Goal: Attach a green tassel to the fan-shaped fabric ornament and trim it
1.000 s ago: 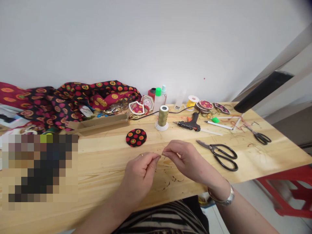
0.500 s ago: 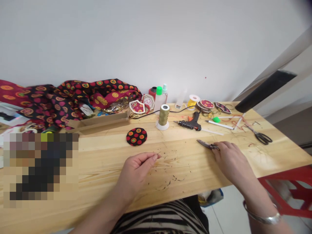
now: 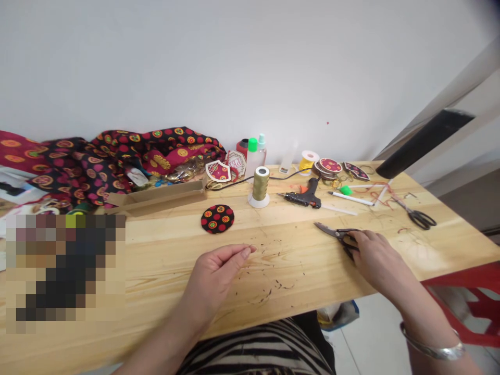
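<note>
My left hand point(image 3: 219, 273) hovers over the wooden table point(image 3: 164, 260) near its front edge, thumb and forefinger pinched on something too thin to name. My right hand point(image 3: 373, 255) lies on the black scissors point(image 3: 332, 232), fingers curled over the handles; the blades stick out to the left. A round black patch with red and yellow dots point(image 3: 217, 218) lies beyond my left hand. Behind it stands a spool of olive-gold thread point(image 3: 260, 186).
A black glue gun point(image 3: 305, 197), a white pen point(image 3: 351, 199), a second pair of scissors point(image 3: 417, 216), bottles point(image 3: 256, 155), a yellow spool point(image 3: 308, 161) and patterned pieces point(image 3: 330, 167) lie at the back. Patterned fabric point(image 3: 117, 156) and a cardboard box point(image 3: 156, 198) fill the left. Thread scraps point(image 3: 273, 286) litter the front.
My right hand left my left hand, swung right to the black scissors and closed its fingers over the handles. My left hand stayed pinched in place.
</note>
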Demonstrator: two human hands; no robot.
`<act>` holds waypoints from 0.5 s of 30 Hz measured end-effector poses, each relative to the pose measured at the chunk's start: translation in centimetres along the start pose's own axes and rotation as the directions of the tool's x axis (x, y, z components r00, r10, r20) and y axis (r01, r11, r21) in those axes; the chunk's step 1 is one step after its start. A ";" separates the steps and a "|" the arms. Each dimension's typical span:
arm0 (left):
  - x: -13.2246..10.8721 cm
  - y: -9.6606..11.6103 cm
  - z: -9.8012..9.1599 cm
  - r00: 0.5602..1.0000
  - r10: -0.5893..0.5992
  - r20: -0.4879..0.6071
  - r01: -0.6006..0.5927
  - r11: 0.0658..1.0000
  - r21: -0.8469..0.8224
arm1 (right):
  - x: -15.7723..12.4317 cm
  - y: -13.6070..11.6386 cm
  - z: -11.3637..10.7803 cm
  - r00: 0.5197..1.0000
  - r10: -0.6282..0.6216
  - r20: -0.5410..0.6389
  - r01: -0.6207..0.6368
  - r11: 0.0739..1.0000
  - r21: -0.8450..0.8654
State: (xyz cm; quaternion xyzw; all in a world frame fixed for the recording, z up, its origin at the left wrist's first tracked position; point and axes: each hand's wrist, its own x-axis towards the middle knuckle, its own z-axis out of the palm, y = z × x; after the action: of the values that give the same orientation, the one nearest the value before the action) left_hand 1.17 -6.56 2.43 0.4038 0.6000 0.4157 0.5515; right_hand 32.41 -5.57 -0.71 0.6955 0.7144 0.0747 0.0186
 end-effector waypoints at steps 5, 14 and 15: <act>0.0 -0.2 0.0 1.000 -0.015 0.010 0.015 1.000 -0.014 | 0.5 0.3 -0.9 0.997 -0.008 0.081 0.004 0.999 0.050; 0.3 0.0 0.0 1.000 -0.027 -0.011 0.027 0.998 -0.055 | -0.8 -4.3 -4.1 0.999 -0.008 0.033 -0.022 0.576 0.817; 0.3 0.1 0.0 0.999 -0.031 -0.022 0.030 0.998 -0.057 | -1.2 -5.2 -4.6 0.996 -0.063 0.059 -0.021 0.491 0.871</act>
State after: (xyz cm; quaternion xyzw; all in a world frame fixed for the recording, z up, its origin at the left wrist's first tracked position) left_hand 1.17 -6.22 2.40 0.3739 0.6002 0.4287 0.5623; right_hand 26.71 -7.21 3.08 0.6036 0.6615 -0.3247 -0.3044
